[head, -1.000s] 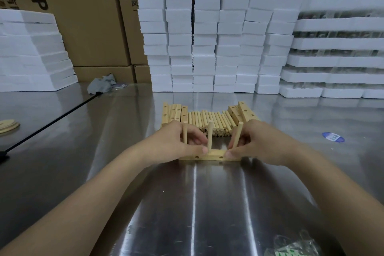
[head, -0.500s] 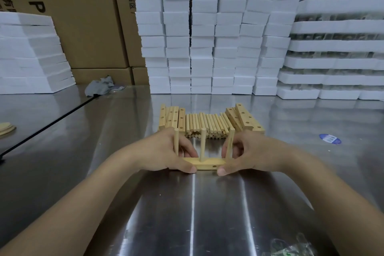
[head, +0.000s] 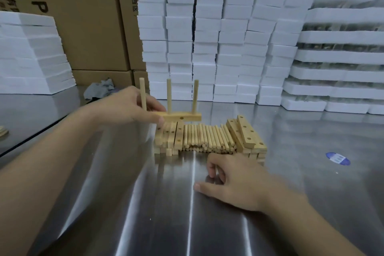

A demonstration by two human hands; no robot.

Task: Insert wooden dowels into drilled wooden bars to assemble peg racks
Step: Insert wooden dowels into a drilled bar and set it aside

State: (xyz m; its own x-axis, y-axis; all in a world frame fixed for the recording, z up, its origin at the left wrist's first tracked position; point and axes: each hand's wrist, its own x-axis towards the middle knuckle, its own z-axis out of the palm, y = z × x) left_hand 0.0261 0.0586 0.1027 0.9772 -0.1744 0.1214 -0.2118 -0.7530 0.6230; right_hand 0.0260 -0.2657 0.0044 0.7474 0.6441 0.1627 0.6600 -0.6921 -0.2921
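Dim overhead light w/ streaky glare on steel table (head: 187, 224), slight blur, edge warp.

The steel table (head: 187, 224) carries a central row of dowels (head: 205, 138) flanked by drilled bars (head: 247, 135), a blue sticker (head: 337, 158) at right, a grey cloth (head: 99, 89) far left, foam blocks (head: 207, 48) along the far edge.

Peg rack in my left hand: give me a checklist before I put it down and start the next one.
1. Peg rack has three dowels standing: ok.
2. Those pushed fully home: cannot tell.
3. Left hand grips the rack's left end: ok.
4. Right hand free, resting on the table: ok.
5. Loose dowels lie just beyond the right hand: ok.
6. Drilled bars stacked beside them: ok.
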